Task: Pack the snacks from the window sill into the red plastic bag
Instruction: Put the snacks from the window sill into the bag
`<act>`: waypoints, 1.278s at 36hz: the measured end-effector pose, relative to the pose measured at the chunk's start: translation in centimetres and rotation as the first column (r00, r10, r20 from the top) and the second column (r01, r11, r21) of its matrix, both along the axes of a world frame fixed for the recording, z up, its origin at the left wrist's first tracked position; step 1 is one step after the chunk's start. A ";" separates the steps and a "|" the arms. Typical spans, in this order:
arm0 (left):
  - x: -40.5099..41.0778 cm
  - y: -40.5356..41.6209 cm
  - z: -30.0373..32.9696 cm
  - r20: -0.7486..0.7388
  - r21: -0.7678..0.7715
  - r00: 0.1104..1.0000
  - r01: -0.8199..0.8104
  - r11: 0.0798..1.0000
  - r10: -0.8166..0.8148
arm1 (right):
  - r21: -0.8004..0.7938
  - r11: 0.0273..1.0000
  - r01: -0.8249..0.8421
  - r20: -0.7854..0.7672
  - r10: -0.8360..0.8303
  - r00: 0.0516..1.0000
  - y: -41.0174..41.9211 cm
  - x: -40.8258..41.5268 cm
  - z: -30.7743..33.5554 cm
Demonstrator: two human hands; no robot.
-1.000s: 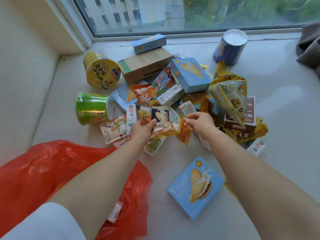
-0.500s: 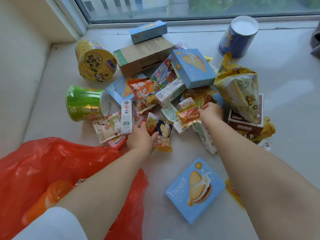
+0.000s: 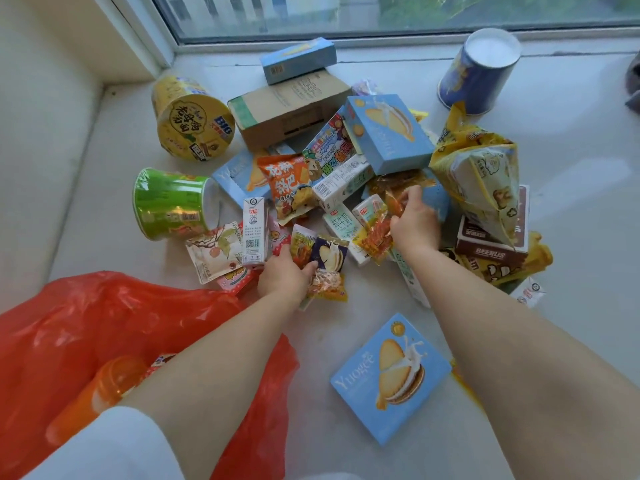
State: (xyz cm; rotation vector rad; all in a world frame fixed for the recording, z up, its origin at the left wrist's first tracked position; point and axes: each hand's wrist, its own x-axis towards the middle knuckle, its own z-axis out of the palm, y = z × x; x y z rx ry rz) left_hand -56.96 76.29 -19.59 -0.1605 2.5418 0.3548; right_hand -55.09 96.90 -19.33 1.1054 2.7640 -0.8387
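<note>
A heap of snacks lies on the pale window sill (image 3: 571, 271). My left hand (image 3: 284, 277) grips a bunch of small sachets (image 3: 327, 263) at the heap's near edge. My right hand (image 3: 414, 225) holds an orange-red sachet (image 3: 375, 239) while its fingers reach into more orange packets (image 3: 398, 183) in the middle of the heap. The red plastic bag (image 3: 86, 341) lies open at the lower left, under my left forearm, with an orange bottle (image 3: 100, 389) and a small packet showing inside.
A blue biscuit box (image 3: 391, 377) lies alone near the front. Yellow (image 3: 190, 123) and green (image 3: 169, 204) noodle cups lie on their sides at the left. A blue cup (image 3: 479, 71) stands upside down by the window. A yellow snack bag (image 3: 485, 181) and brown box (image 3: 491, 244) sit right.
My left hand has drawn its sachets back toward me. My right hand has moved away from it, deeper into the heap, and picked up a second orange sachet.
</note>
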 end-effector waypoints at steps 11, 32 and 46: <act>0.2 -0.8 -0.8 0.010 -0.027 0.998 0.054 0.998 -0.054 | 0.188 0.930 -0.316 0.138 0.293 0.946 1.6 -0.5 -0.6; -1.2 0.4 -2.5 0.091 0.129 0.996 -0.030 0.991 0.019 | 0.338 0.674 -0.656 0.385 0.537 0.750 3.2 -4.9 -0.9; -0.5 0.6 -2.9 0.011 0.219 0.995 -0.097 0.971 0.097 | 0.150 0.781 -0.606 0.387 0.518 0.763 3.4 -6.2 -0.9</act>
